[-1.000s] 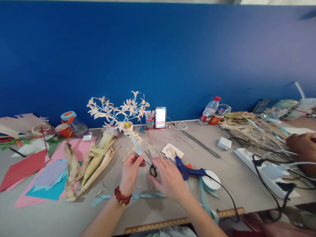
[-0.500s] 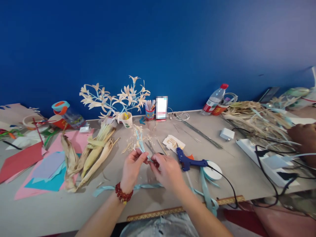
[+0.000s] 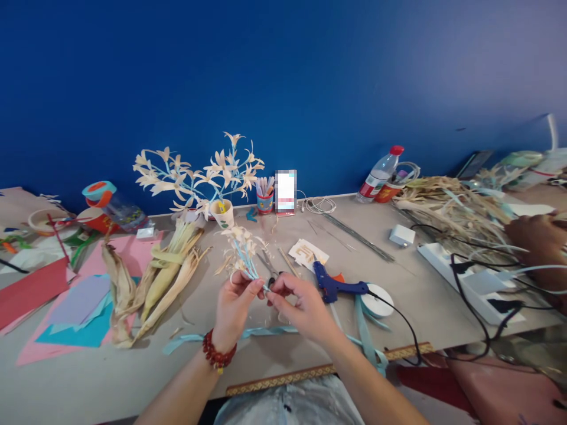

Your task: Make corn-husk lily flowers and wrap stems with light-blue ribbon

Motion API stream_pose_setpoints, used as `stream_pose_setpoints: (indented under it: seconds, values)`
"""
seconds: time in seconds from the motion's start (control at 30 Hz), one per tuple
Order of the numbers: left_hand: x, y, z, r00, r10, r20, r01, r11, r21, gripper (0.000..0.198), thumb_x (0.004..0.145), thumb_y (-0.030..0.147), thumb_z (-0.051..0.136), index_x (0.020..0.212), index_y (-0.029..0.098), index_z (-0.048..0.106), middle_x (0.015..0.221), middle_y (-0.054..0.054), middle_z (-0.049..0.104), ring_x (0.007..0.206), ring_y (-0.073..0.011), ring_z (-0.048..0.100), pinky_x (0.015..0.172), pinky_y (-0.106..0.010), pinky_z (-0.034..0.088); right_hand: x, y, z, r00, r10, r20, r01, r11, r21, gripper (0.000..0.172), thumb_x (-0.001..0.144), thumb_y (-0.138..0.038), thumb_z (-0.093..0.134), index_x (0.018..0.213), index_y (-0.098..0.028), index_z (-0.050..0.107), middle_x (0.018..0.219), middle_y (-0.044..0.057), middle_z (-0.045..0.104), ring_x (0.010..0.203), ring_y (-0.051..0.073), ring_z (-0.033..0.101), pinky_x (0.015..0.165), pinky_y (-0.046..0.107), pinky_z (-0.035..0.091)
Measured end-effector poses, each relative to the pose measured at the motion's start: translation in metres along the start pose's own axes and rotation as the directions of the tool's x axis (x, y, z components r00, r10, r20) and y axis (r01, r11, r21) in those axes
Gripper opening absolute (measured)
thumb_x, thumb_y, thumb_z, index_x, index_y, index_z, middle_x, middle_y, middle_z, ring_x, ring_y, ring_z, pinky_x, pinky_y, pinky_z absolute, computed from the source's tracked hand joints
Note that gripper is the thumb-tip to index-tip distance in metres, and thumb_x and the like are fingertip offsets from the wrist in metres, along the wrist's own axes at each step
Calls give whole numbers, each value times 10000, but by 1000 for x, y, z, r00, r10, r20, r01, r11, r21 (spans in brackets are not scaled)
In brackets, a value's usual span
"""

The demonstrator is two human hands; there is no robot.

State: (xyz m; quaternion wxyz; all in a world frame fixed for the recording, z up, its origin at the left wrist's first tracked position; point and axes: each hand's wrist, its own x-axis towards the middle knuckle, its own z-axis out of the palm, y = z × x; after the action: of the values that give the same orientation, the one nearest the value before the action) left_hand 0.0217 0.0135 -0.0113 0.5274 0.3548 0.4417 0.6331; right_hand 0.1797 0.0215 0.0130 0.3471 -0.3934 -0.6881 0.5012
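Note:
My left hand (image 3: 234,304), with a red bead bracelet on the wrist, pinches the blue-wrapped stems of a small husk flower sprig (image 3: 241,251) held above the table. My right hand (image 3: 299,307) is closed in a pinch at the lower end of the same stems, fingertips meeting those of the left. Scissors (image 3: 268,267) lie on the table just behind the hands. A blue glue gun (image 3: 334,286) rests to the right of my right hand, beside a white ribbon spool (image 3: 377,300).
Dried corn husks (image 3: 163,277) and coloured paper sheets (image 3: 80,307) lie at left. A cup with a husk flower branch (image 3: 221,212) stands at the back. Another person's hand (image 3: 538,239) works at right near a power strip (image 3: 469,274), cables and a husk pile (image 3: 447,206).
My right hand left the scissors on the table and came up to pinch the sprig's stems beside my left hand. The sprig is raised slightly.

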Motion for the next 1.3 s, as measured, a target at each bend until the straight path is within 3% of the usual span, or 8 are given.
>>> stream_pose_setpoints:
  seconds: [0.17, 0.3, 0.47, 0.7, 0.87, 0.97, 1.07, 1.3]
  values:
    - [-2, 3, 1, 1000, 5, 24, -5, 1000, -13, 293, 669, 378, 811, 709, 164, 615, 638, 18, 641, 517, -85, 544, 536, -221, 478, 4, 2, -4, 987, 117, 106, -145, 936, 321, 288, 816, -425, 698, 772, -177, 560, 723, 20, 668, 656, 147, 639, 598, 245, 496]
    - [-2, 4, 1, 1000, 8, 23, -8, 1000, 5, 283, 689, 387, 791, 732, 170, 614, 666, 14, 649, 514, -85, 540, 544, -233, 480, 3, -9, -11, 980, 78, 181, -131, 944, 303, 376, 696, -377, 815, 923, -167, 601, 861, 27, 691, 708, 130, 628, 672, 250, 499]
    - [-3, 5, 1, 999, 12, 46, -11, 1000, -21, 275, 677, 369, 808, 713, 168, 624, 651, 18, 641, 510, -82, 539, 528, -221, 477, 1, -9, -8, 987, 124, 104, -146, 961, 235, 297, 792, -432, 721, 787, -179, 566, 706, 2, 650, 621, 119, 601, 572, 225, 475]
    - [-5, 2, -3, 992, 29, 122, -20, 997, -70, 197, 713, 313, 799, 744, 170, 667, 677, 13, 649, 542, -83, 553, 536, -212, 476, 4, -1, -4, 970, 129, 204, -209, 872, 442, 384, 780, -493, 723, 719, -175, 517, 649, 19, 669, 563, 125, 614, 566, 250, 503]
    - [-4, 2, -2, 992, 14, 124, -3, 996, -87, 178, 740, 309, 778, 747, 176, 660, 659, 23, 642, 515, -78, 531, 531, -219, 466, -3, -9, -12, 970, 88, 227, -142, 962, 233, 387, 697, -392, 821, 935, -174, 606, 909, 36, 698, 720, 136, 632, 642, 236, 491]
    - [-3, 3, 0, 994, 7, 112, 0, 998, -63, 200, 717, 319, 795, 730, 170, 662, 650, 19, 643, 522, -79, 530, 531, -210, 464, -5, -9, -9, 982, 103, 156, -123, 985, 123, 258, 814, -408, 708, 833, -183, 582, 806, 22, 686, 693, 144, 641, 624, 238, 486]
    - [-3, 2, 0, 993, -1, 119, 8, 999, -53, 216, 692, 321, 814, 709, 161, 669, 635, 15, 646, 518, -75, 524, 516, -195, 453, -4, -3, -4, 979, 126, 158, -155, 970, 185, 300, 892, -434, 593, 734, -188, 525, 703, 19, 668, 624, 142, 643, 591, 239, 490]
    - [-3, -1, -1, 991, -25, 135, 30, 999, -34, 203, 682, 319, 823, 713, 157, 704, 629, 3, 673, 526, -84, 544, 533, -196, 466, -2, 1, -5, 975, 119, 186, -154, 970, 190, 349, 807, -477, 692, 713, -184, 528, 660, 4, 643, 579, 131, 607, 539, 215, 468]
